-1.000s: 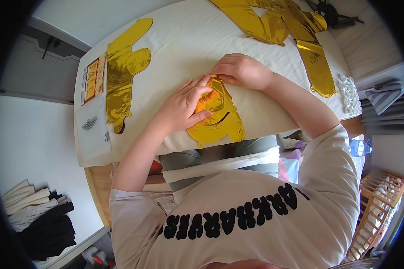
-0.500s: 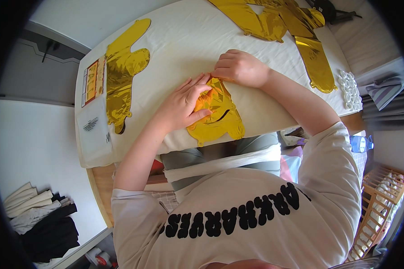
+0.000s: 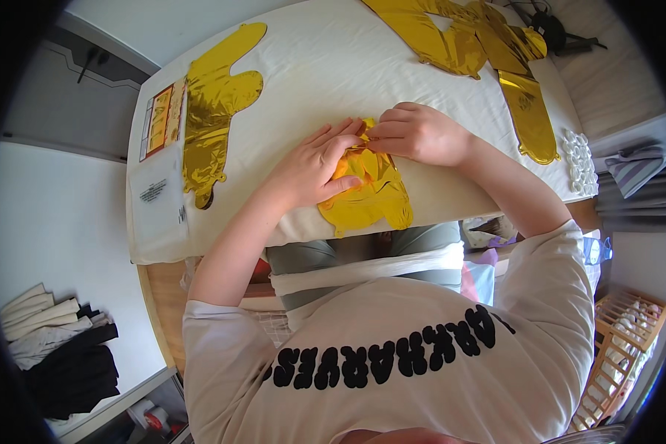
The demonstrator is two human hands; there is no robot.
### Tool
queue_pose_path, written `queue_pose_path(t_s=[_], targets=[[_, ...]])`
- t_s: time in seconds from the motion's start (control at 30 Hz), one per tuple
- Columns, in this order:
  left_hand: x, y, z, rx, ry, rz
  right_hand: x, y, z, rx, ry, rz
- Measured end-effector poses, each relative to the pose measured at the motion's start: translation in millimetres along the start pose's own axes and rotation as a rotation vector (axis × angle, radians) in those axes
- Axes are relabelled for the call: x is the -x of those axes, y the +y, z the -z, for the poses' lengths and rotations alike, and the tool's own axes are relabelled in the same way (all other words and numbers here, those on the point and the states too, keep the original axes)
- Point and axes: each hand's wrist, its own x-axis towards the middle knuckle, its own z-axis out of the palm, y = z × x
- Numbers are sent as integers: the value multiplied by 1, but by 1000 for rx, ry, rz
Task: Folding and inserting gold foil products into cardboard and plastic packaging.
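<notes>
A crumpled gold foil balloon (image 3: 374,196), partly folded, lies at the near edge of the white-covered table. My left hand (image 3: 314,170) rests over its left side, thumb bent onto the foil and fingertips closed at the upper edge. From the other side my right hand (image 3: 425,135) is curled, thumb and fingers pinching the same upper edge. The fingertips of both hands nearly meet there, and the exact bit of foil between them is hidden.
Another flat gold foil balloon (image 3: 213,118) lies at the left, beside a printed package (image 3: 159,122) and a clear plastic bag (image 3: 155,214). More gold foil balloons (image 3: 451,46) lie at the far right, near a black object (image 3: 547,29) and small clear rings (image 3: 579,163).
My right hand has come down and nearer to me, pinching the foil's top edge. The foil has folded over further. The whole view has shifted slightly.
</notes>
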Motion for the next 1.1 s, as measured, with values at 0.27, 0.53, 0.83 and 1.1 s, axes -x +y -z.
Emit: queue_pose_path(t_s=[0.27, 0.53, 0.83, 1.1], targets=[[0, 2, 0, 13, -6, 26, 4, -2, -18, -158, 44, -116], [2, 2, 1, 59, -57, 68, 7, -9, -10, -332, 14, -234], [-19, 6, 36, 385, -268, 304, 11, -3, -13, -343, -1, -210], [-28, -16, 3, -63, 17, -41, 12, -1, -15, -343, 23, -201]])
